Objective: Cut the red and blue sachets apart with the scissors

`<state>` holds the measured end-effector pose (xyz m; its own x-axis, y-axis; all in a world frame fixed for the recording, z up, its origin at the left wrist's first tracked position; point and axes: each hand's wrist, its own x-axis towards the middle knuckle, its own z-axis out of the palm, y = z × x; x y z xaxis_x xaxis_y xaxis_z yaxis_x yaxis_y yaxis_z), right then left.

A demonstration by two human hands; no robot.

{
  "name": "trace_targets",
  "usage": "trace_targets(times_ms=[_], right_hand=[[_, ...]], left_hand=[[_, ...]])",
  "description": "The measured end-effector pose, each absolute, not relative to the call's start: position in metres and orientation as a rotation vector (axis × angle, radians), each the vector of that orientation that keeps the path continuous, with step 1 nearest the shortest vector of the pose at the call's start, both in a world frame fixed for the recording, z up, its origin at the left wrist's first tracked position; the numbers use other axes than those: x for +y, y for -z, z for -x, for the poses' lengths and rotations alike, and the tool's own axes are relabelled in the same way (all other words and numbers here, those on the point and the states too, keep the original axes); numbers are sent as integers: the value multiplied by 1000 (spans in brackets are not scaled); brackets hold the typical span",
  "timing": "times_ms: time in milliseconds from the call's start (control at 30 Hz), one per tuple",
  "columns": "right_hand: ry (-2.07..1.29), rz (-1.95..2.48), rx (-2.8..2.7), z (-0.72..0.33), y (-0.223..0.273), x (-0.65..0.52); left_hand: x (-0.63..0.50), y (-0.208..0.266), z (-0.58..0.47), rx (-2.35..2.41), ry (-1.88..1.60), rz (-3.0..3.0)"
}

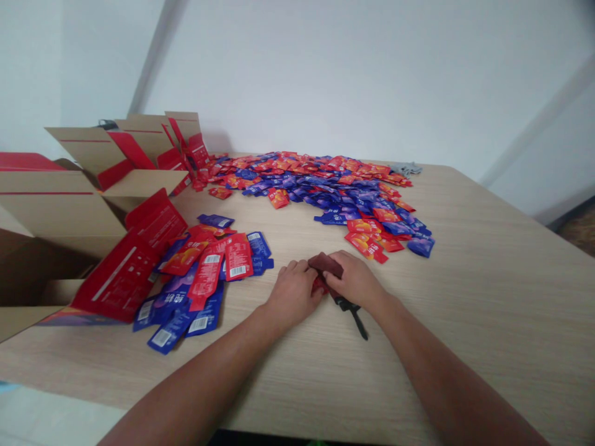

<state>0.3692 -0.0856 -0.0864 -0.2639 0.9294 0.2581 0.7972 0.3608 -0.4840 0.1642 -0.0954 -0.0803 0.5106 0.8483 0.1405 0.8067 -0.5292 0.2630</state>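
My left hand (294, 292) lies low over the table, its fingers curled at the left edge of a dark reddish-brown flat piece (326, 264). My right hand (357, 280) pinches that piece between thumb and fingers from the right. A bit of bright red shows under it between the hands; whether this is a sachet I cannot tell. Below my right hand a black object with a thin strip or handle (359, 323) lies on the table, partly covered. Left of my hands is a loose pile of red and blue sachets (207, 272), several with barcodes up.
Open cardboard boxes with red flaps (116, 272) line the table's left side. A long heap of red and blue sachets (316, 179) stretches along the back, reaching forward on the right. Behind its right end lies a grey cloth-like item (406, 168). A white wall (353, 74) stands behind the table.
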Motion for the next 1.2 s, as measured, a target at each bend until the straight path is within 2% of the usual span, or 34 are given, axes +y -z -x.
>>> trace_targets(times_ms=[133,467,667,933,1200], right_hand=[[-360,1491,-2141,-365,85,-88],[-175,1900,-1957,-381,90,-76],[-129,1812,-2021,-380,91,-78],[-299,1508,-2179,-370,85,-86],[-186,1803,-2028,-372,89,-81]], left_hand=[[-95,80,-164,1422,-396,-2587],[-97,77,-164,1423,-345,-2597],[-95,78,-164,1422,-333,-2598],[-95,76,-164,1427,-364,-2571],[-96,75,-164,1423,-350,-2583]])
